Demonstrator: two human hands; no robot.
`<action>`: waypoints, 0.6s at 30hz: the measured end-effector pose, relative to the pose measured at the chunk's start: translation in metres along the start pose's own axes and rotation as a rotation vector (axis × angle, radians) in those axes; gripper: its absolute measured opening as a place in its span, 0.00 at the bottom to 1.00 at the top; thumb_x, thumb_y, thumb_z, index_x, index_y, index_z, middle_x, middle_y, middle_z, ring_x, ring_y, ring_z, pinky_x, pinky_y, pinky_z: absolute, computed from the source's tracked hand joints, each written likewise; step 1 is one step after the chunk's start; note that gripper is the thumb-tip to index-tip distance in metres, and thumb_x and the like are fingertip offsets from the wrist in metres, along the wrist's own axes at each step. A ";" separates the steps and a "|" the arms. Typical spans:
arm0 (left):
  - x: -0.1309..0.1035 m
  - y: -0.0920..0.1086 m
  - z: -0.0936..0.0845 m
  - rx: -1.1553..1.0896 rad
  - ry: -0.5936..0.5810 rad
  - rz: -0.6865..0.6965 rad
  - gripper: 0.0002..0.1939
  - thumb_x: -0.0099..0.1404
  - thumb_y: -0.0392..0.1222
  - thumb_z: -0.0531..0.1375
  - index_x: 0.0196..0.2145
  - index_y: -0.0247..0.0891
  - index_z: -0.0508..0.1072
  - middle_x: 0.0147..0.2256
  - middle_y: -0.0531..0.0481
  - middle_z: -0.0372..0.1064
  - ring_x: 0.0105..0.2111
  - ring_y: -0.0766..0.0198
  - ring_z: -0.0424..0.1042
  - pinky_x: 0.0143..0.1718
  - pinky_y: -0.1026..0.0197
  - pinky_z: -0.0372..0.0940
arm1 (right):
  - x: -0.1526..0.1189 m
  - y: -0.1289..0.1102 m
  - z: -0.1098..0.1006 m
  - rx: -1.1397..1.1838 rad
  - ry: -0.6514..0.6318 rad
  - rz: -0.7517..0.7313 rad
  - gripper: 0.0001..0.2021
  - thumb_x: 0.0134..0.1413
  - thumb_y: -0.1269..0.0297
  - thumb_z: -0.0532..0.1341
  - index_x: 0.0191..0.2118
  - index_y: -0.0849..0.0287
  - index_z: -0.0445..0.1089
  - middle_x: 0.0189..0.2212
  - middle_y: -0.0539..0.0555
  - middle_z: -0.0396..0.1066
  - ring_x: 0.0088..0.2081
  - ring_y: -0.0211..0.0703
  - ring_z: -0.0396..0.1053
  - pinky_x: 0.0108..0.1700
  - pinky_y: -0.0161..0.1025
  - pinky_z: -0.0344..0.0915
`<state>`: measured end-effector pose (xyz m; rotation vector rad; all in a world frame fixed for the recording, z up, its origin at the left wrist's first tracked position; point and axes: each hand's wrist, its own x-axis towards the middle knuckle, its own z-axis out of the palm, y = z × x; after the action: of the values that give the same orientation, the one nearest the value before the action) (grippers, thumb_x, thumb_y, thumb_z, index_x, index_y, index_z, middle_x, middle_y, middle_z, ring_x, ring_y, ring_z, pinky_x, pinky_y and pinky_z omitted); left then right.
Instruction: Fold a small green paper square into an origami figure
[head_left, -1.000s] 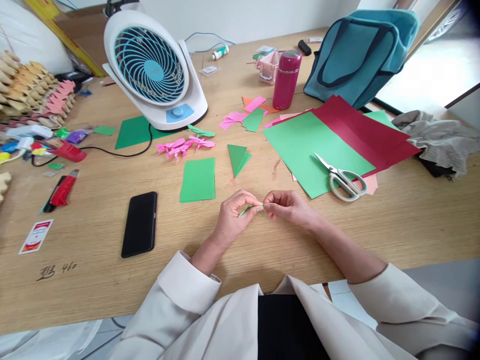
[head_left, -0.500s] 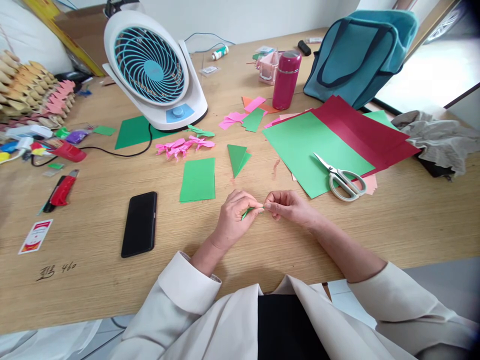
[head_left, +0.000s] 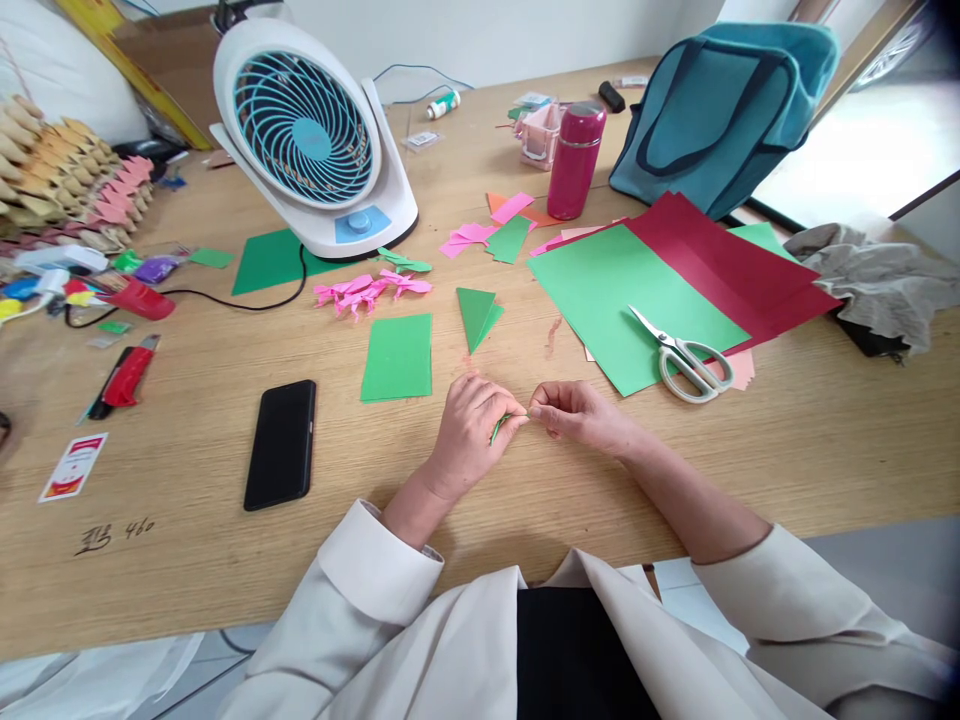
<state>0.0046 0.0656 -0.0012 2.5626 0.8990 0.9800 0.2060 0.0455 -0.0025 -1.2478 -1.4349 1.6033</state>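
Note:
Just above the table, my left hand pinches a small folded piece of green paper, most of it hidden by the fingers. My right hand meets it fingertip to fingertip, with thumb and forefinger closed on the other end of the same paper. Beyond my hands lies a folded green paper triangle. A stack of green paper rectangles rests to the left of the triangle. Several folded pink paper pieces are heaped farther back, beside a small green folded one.
Scissors lie on a large green sheet over red sheets at right. A black phone and red utility knife are at left. A fan, magenta flask and teal bag stand behind.
My left hand has tilted slightly and the green paper's loose end has turned with it. Both hands keep their pinch in the same place. The view has shifted very slightly.

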 end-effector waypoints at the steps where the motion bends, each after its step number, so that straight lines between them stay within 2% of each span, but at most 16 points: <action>1: 0.000 0.000 0.000 0.010 0.003 0.011 0.04 0.69 0.39 0.59 0.34 0.40 0.70 0.33 0.50 0.74 0.37 0.60 0.69 0.56 0.49 0.58 | 0.000 0.000 0.000 -0.003 0.004 0.004 0.21 0.49 0.44 0.67 0.30 0.60 0.68 0.18 0.45 0.60 0.22 0.33 0.55 0.25 0.35 0.49; 5: 0.000 0.000 -0.001 0.035 0.010 0.004 0.04 0.69 0.38 0.59 0.34 0.40 0.70 0.33 0.50 0.73 0.38 0.59 0.69 0.57 0.49 0.56 | 0.001 0.002 0.000 -0.005 0.034 -0.006 0.20 0.52 0.45 0.65 0.31 0.60 0.68 0.20 0.45 0.61 0.23 0.34 0.59 0.26 0.35 0.52; 10: -0.001 0.001 -0.002 0.057 0.000 -0.065 0.03 0.68 0.39 0.58 0.34 0.41 0.69 0.34 0.50 0.74 0.39 0.58 0.69 0.58 0.48 0.55 | -0.001 0.004 0.000 0.047 0.113 -0.182 0.14 0.59 0.52 0.63 0.36 0.59 0.68 0.27 0.48 0.65 0.27 0.36 0.61 0.31 0.36 0.58; 14: -0.001 0.002 -0.002 0.040 0.011 -0.095 0.02 0.66 0.37 0.59 0.34 0.41 0.68 0.34 0.50 0.73 0.38 0.58 0.69 0.57 0.48 0.56 | -0.004 0.002 0.003 -0.093 0.121 -0.297 0.08 0.62 0.59 0.61 0.38 0.58 0.70 0.32 0.51 0.67 0.33 0.38 0.63 0.36 0.37 0.60; 18: 0.000 0.002 -0.001 -0.017 0.038 -0.131 0.03 0.66 0.36 0.59 0.33 0.40 0.69 0.33 0.51 0.74 0.37 0.59 0.70 0.56 0.49 0.57 | -0.005 0.000 0.004 -0.199 0.143 -0.363 0.06 0.63 0.63 0.59 0.38 0.58 0.71 0.33 0.52 0.68 0.34 0.39 0.65 0.37 0.37 0.62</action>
<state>0.0048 0.0638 -0.0001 2.4440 1.0496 0.9967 0.2038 0.0395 -0.0019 -1.1060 -1.6483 1.1320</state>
